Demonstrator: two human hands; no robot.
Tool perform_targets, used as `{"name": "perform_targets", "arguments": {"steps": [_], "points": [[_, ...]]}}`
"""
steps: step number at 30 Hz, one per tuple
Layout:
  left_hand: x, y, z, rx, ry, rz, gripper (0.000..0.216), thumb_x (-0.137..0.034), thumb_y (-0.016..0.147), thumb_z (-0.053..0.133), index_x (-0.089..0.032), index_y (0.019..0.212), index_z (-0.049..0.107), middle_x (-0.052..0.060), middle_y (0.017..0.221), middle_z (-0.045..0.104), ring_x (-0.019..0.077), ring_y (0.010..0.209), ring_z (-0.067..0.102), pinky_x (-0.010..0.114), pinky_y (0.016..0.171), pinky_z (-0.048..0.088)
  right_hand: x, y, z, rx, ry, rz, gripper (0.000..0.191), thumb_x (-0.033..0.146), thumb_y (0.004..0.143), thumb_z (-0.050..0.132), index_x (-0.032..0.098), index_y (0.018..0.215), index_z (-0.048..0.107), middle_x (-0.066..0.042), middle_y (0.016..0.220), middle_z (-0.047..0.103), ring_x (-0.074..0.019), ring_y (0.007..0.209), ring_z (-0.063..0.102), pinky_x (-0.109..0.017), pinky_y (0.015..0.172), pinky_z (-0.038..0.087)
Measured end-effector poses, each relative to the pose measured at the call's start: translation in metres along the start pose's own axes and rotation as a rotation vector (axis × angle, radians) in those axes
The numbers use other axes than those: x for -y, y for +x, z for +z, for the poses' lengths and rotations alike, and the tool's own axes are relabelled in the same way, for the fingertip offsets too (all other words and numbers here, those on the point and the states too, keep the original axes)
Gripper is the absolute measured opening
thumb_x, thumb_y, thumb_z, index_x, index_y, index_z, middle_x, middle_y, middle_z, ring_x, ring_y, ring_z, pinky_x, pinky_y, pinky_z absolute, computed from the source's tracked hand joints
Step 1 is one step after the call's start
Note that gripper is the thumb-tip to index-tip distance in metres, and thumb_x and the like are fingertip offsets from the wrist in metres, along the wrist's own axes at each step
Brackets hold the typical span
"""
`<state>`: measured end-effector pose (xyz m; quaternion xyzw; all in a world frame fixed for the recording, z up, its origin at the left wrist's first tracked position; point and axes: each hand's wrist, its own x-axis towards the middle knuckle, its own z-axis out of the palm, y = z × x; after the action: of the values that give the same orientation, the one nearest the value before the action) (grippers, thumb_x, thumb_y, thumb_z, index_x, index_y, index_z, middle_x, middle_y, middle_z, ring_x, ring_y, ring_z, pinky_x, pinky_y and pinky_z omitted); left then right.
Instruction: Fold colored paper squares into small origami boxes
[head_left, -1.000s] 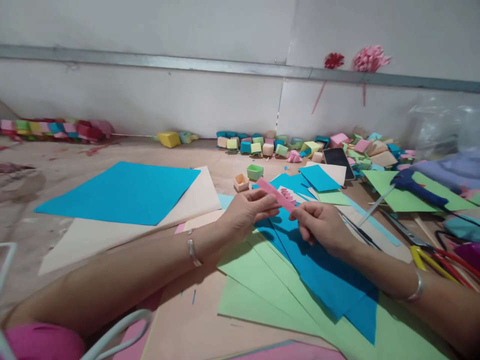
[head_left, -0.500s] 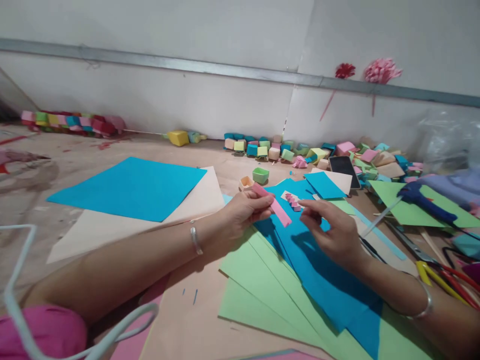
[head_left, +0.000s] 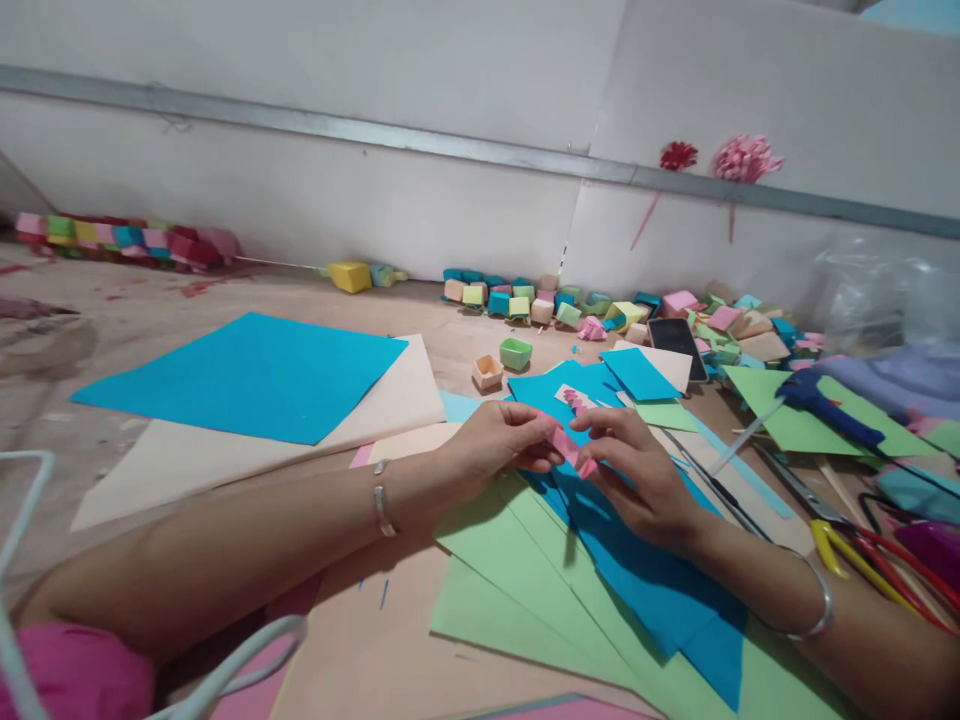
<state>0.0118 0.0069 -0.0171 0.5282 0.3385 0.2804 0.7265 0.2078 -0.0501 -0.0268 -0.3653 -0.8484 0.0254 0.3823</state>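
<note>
A short pink paper strip (head_left: 571,450) is pinched between both hands above fanned blue sheets (head_left: 645,570) and green sheets (head_left: 510,580). My left hand (head_left: 499,445) grips its left end with thumb and fingers closed. My right hand (head_left: 637,470) pinches its right end, fingers curled. Most of the strip is hidden by the fingers. A small pink folded piece (head_left: 576,400) lies on a white scrap just beyond the hands.
A large blue sheet (head_left: 247,375) on a peach sheet (head_left: 225,450) lies left. Small paper boxes (head_left: 525,300) line the wall, with two open ones (head_left: 501,362) nearer. A phone (head_left: 673,338), glue gun (head_left: 825,400), scissors (head_left: 840,520) and more paper crowd the right.
The right hand, which had let go of the strip half a second ago, has come back and pinched it. The strip looks shorter and both hands sit lower and closer together.
</note>
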Motion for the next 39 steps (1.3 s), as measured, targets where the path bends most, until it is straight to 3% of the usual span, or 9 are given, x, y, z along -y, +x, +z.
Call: {"name": "perform_targets", "arguments": {"steps": [2,4,6,9,15,29,32,35,39], "points": [[0.000,0.001,0.000,-0.024,0.082,0.007,0.028,-0.037,0.081,0.068,-0.009,0.083,0.070,0.010,0.074,0.070,0.0104,0.061,0.064,0.021,0.062,0.052,-0.002,-0.001,0.002,0.015,0.016,0.094,0.015,0.021,0.094,0.046,0.020,0.088,0.060,-0.010,0.107,0.062,-0.0207,0.101,0.056,-0.036,0.089,0.046],[0.001,0.002,0.001,-0.022,0.124,0.003,0.029,-0.037,0.082,0.067,-0.008,0.083,0.071,0.009,0.069,0.070,0.0108,0.058,0.063,0.023,0.061,0.052,-0.005,-0.003,0.005,0.047,0.007,0.153,0.018,0.025,0.095,0.045,0.019,0.084,0.059,-0.007,0.090,0.064,-0.0177,0.085,0.059,-0.030,0.077,0.046],[0.003,0.003,0.002,0.014,0.131,0.001,0.031,-0.039,0.083,0.066,-0.008,0.084,0.072,0.009,0.070,0.071,0.0126,0.061,0.065,0.024,0.063,0.052,-0.007,-0.005,0.008,0.082,-0.030,0.168,0.021,0.028,0.095,0.047,0.019,0.081,0.058,-0.003,0.075,0.062,-0.0151,0.069,0.056,-0.026,0.065,0.043],[0.005,0.002,0.003,0.066,0.116,0.004,0.034,-0.041,0.083,0.065,-0.009,0.089,0.072,0.011,0.079,0.072,0.0157,0.070,0.068,0.027,0.069,0.054,-0.009,-0.007,0.009,0.075,-0.090,0.175,0.023,0.030,0.094,0.050,0.018,0.075,0.057,-0.001,0.068,0.059,-0.0140,0.063,0.053,-0.025,0.060,0.039],[0.002,-0.002,0.002,0.184,0.084,0.058,0.048,-0.051,0.084,0.060,-0.008,0.101,0.072,0.017,0.094,0.072,0.0199,0.084,0.069,0.032,0.081,0.054,-0.008,-0.007,0.009,0.026,-0.118,0.167,0.021,0.023,0.094,0.048,0.018,0.075,0.056,-0.002,0.069,0.058,-0.0138,0.065,0.053,-0.024,0.062,0.038],[0.007,-0.001,0.003,0.046,0.297,0.169,0.022,-0.026,0.080,0.067,-0.011,0.094,0.075,0.008,0.074,0.073,0.0140,0.064,0.067,0.025,0.063,0.056,-0.010,-0.011,0.015,-0.032,-0.311,0.018,0.023,0.025,0.094,0.050,0.019,0.072,0.054,-0.003,0.066,0.058,-0.0167,0.065,0.051,-0.030,0.062,0.038],[0.005,-0.001,0.000,0.012,0.307,0.247,0.018,-0.024,0.082,0.065,-0.012,0.089,0.076,0.007,0.072,0.073,0.0115,0.059,0.065,0.022,0.058,0.055,-0.007,-0.010,0.012,-0.092,-0.216,0.063,0.012,0.029,0.091,0.056,0.018,0.088,0.057,-0.004,0.076,0.062,-0.0168,0.071,0.055,-0.029,0.067,0.042],[0.003,-0.001,-0.002,-0.007,0.269,0.369,0.017,-0.024,0.082,0.065,-0.014,0.091,0.076,0.006,0.080,0.074,0.0126,0.065,0.068,0.021,0.060,0.057,-0.005,-0.008,0.007,-0.146,-0.072,0.175,0.031,0.030,0.085,0.065,0.017,0.111,0.054,-0.006,0.093,0.065,-0.0174,0.081,0.058,-0.029,0.071,0.046],[0.003,-0.002,-0.001,-0.024,0.253,0.441,0.016,-0.024,0.080,0.068,-0.015,0.091,0.075,0.005,0.079,0.074,0.0144,0.067,0.070,0.023,0.061,0.059,-0.004,-0.004,0.003,-0.087,0.058,0.197,0.014,0.026,0.085,0.063,0.021,0.099,0.061,-0.005,0.095,0.066,-0.0185,0.088,0.059,-0.031,0.077,0.048]]}}
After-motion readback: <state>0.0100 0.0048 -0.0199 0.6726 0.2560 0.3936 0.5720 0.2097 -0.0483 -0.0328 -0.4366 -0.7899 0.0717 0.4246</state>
